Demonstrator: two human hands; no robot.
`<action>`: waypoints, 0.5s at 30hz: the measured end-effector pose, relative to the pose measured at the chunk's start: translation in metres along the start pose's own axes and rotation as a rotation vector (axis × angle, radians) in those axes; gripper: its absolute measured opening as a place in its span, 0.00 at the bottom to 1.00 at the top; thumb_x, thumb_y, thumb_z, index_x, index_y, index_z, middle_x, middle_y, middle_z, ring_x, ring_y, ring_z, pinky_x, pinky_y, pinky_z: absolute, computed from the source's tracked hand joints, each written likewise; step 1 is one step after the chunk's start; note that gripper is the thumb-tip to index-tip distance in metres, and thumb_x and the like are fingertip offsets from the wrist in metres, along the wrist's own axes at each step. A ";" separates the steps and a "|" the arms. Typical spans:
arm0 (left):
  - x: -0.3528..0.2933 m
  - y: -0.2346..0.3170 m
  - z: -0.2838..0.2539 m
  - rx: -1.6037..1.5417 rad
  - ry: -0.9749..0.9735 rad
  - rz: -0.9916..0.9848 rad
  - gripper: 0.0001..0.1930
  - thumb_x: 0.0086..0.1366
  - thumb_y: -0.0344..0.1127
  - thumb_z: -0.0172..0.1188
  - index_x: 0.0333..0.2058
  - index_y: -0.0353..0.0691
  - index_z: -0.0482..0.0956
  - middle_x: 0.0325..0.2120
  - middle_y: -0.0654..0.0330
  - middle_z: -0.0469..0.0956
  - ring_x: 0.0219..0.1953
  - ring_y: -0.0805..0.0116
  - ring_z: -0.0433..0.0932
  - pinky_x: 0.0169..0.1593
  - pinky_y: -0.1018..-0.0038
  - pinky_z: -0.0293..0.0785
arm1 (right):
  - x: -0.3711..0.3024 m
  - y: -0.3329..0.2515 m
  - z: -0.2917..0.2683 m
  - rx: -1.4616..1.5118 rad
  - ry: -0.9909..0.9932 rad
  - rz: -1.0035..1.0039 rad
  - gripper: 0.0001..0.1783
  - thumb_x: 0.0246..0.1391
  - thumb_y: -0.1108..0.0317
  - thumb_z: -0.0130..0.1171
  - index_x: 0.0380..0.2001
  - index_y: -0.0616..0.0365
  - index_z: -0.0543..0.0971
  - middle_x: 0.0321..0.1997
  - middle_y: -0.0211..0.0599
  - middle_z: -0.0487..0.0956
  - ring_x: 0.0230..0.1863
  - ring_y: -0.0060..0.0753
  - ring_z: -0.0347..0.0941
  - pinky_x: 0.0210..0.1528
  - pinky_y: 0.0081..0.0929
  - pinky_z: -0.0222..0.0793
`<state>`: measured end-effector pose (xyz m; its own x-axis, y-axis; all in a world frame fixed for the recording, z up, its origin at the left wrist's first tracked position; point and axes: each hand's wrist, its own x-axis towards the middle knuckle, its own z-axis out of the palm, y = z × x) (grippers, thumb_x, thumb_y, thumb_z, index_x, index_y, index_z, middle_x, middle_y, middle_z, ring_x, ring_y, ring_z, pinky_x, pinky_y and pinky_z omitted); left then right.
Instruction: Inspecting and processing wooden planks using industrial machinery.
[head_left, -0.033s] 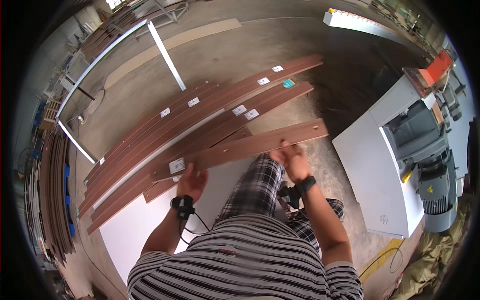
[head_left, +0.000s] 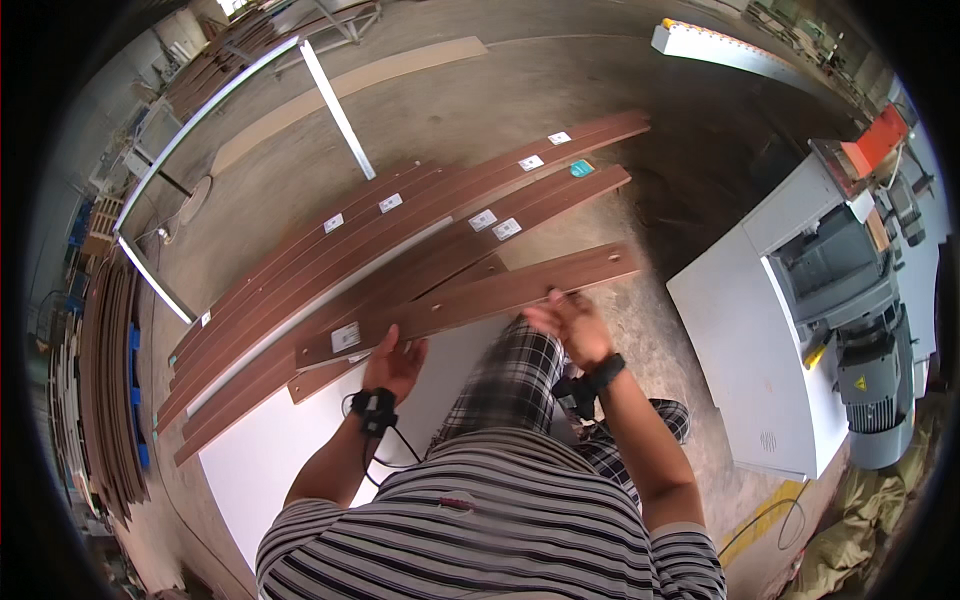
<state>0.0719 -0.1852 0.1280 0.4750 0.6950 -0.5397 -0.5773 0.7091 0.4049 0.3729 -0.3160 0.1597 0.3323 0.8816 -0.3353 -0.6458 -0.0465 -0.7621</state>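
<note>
A reddish-brown board with several small holes lies slantwise in front of me, its right end blurred. A white label is near its left end. My left hand is at the board's near edge beside the label, fingertips against it and thumb spread away. Farther right, my right hand is at the same edge, its fingers loosely apart and slightly blurred, the fingertips touching or nearly touching the wood. Neither hand is wrapped around the board. Another brown board shows partly beneath its left end.
Several long labelled brown boards lie beyond, one with a teal sticker. A white surface is below them at left. A machine with a grey motor and white cabinet stands right. A metal frame is at far left.
The nearest board has shifted slightly left, its right end most clearly. My right hand has moved left and a little down from its edge; my left hand has shifted slightly right along it.
</note>
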 end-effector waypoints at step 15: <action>0.158 0.101 -0.156 0.198 0.354 0.427 0.18 0.62 0.41 0.62 0.39 0.29 0.73 0.34 0.47 0.78 0.34 0.53 0.80 0.36 0.61 0.84 | -0.080 0.005 -0.200 -0.744 0.404 -0.016 0.13 0.60 0.65 0.52 0.39 0.66 0.75 0.33 0.42 0.81 0.32 0.30 0.79 0.32 0.21 0.74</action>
<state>-0.0144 -0.0226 -0.0314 -0.0423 0.8660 -0.4983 -0.5177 0.4075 0.7523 0.4809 -0.4805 0.0717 0.6487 0.6559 -0.3860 -0.0654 -0.4573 -0.8869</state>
